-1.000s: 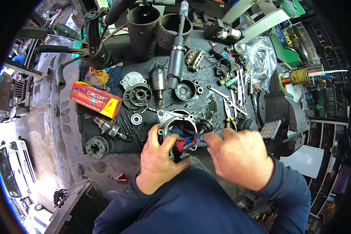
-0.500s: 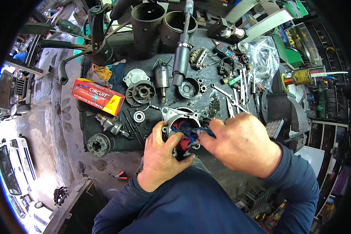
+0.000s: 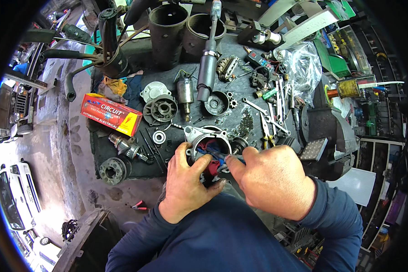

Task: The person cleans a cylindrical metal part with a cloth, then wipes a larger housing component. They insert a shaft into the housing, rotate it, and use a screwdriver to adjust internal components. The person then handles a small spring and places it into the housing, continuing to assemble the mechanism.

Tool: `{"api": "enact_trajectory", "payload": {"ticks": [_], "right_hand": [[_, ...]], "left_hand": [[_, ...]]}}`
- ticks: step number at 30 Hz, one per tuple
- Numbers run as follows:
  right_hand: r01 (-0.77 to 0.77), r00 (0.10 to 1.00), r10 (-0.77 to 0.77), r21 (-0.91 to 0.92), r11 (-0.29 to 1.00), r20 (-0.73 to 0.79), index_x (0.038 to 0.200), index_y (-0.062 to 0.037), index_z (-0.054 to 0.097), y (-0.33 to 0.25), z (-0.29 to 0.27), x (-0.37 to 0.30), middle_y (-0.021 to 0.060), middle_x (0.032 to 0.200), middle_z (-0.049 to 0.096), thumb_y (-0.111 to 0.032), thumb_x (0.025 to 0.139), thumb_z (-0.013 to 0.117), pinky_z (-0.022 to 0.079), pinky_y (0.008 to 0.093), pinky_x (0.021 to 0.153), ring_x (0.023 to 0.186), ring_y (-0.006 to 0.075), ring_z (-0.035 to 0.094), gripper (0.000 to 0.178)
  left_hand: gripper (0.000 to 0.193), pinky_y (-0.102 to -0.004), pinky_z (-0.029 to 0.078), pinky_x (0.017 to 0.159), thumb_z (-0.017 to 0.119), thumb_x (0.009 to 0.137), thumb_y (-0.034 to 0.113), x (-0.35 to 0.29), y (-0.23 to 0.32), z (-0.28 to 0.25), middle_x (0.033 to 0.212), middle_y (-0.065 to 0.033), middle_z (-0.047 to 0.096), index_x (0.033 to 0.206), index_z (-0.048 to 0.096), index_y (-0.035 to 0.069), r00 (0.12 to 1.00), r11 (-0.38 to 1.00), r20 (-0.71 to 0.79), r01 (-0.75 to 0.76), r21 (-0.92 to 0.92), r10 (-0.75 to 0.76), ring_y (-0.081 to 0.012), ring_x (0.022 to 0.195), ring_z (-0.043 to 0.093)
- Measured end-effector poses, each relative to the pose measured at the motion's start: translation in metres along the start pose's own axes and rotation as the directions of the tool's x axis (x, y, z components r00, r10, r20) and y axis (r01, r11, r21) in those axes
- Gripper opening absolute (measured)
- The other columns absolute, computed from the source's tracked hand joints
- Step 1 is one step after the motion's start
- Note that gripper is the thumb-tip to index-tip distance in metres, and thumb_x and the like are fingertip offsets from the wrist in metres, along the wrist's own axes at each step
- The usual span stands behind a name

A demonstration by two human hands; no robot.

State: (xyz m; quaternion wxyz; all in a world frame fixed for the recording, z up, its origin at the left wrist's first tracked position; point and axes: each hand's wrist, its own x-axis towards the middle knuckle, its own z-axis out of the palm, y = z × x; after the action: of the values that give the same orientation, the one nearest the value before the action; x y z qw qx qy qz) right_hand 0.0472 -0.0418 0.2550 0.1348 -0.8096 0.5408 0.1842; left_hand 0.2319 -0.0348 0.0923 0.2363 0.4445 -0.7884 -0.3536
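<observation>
At the near edge of the bench, a cast metal housing (image 3: 192, 132) stands with its round opening toward me. My left hand (image 3: 188, 183) grips its left rim, thumb and fingers wrapped around the edge. Bunched inside the opening is a red and blue rag (image 3: 211, 167). Closed in a fist at the right of the housing, my right hand (image 3: 276, 181) holds a slim blue-grey tool (image 3: 219, 155) that reaches into the rag. The tool's far end is hidden in the cloth, and its exact kind does not show.
Left of the housing lie a small gear (image 3: 158, 137), a shaft with a gear (image 3: 129, 147) and a red box (image 3: 111, 114). Beyond are a cylindrical motor part (image 3: 185, 93) and a round cup (image 3: 217, 103). Wrenches (image 3: 255, 106) and yellow-handled pliers (image 3: 267, 131) lie to the right.
My right hand has shifted slightly left and down, bringing the tool deeper into the rag. The pliers' handles now show beyond it. My left hand stays on the rim.
</observation>
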Motion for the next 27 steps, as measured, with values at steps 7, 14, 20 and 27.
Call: {"api": "enact_trajectory", "payload": {"ticks": [7, 14, 20, 27], "right_hand": [[0.269, 0.963, -0.27, -0.093, 0.959, -0.004, 0.104, -0.0095, 0.073, 0.039, -0.008, 0.013, 0.0059, 0.082, 0.061, -0.018, 0.077, 0.076, 0.054, 0.0404, 0.055, 0.065, 0.0257, 0.069, 0.029], [-0.029, 0.997, 0.034, -0.065, 0.997, 0.073, 0.104, -0.0071, 0.073, 0.013, 0.002, -0.01, 0.0113, 0.079, 0.069, -0.019, 0.078, 0.077, 0.056, 0.043, 0.055, 0.066, 0.0293, 0.073, 0.029], [-0.113, 0.993, 0.116, 0.071, 0.991, -0.035, 0.104, -0.0069, 0.073, 0.016, 0.017, -0.018, 0.0119, 0.081, 0.071, -0.02, 0.075, 0.08, 0.057, 0.0417, 0.057, 0.069, 0.0288, 0.075, 0.033], [0.117, 0.974, -0.111, 0.021, 0.993, -0.197, 0.097, -0.0074, 0.072, 0.04, 0.036, -0.02, 0.009, 0.078, 0.064, -0.02, 0.078, 0.074, 0.056, 0.0419, 0.055, 0.066, 0.0275, 0.073, 0.022]], "left_hand": [[0.065, -0.0527, 0.052, 0.108, 0.094, 0.063, 0.023, 0.012, -0.001, -0.014, 0.152, -0.0345, 0.042, 0.123, 0.073, 0.01, 0.99, 0.989, 0.141, 0.013, -0.147, 0.008, -0.0516, 0.138, 0.052], [0.084, -0.0461, 0.053, 0.11, 0.079, 0.072, 0.001, 0.027, -0.021, -0.056, 0.153, -0.0251, 0.051, 0.151, 0.05, 0.007, 1.0, 0.999, 0.024, -0.017, -0.027, 0.018, -0.0448, 0.135, 0.058], [0.079, -0.0468, 0.047, 0.114, 0.068, 0.076, -0.003, 0.021, -0.03, -0.026, 0.142, -0.025, 0.051, 0.151, 0.044, 0.002, 1.0, 0.967, -0.01, -0.007, -0.253, 0.005, -0.0445, 0.134, 0.053], [0.067, -0.0456, 0.045, 0.113, 0.058, 0.07, -0.006, 0.048, -0.058, -0.016, 0.128, -0.0209, 0.057, 0.137, 0.052, 0.001, 0.993, 0.959, -0.05, -0.119, -0.258, 0.11, -0.0402, 0.126, 0.057]]}}
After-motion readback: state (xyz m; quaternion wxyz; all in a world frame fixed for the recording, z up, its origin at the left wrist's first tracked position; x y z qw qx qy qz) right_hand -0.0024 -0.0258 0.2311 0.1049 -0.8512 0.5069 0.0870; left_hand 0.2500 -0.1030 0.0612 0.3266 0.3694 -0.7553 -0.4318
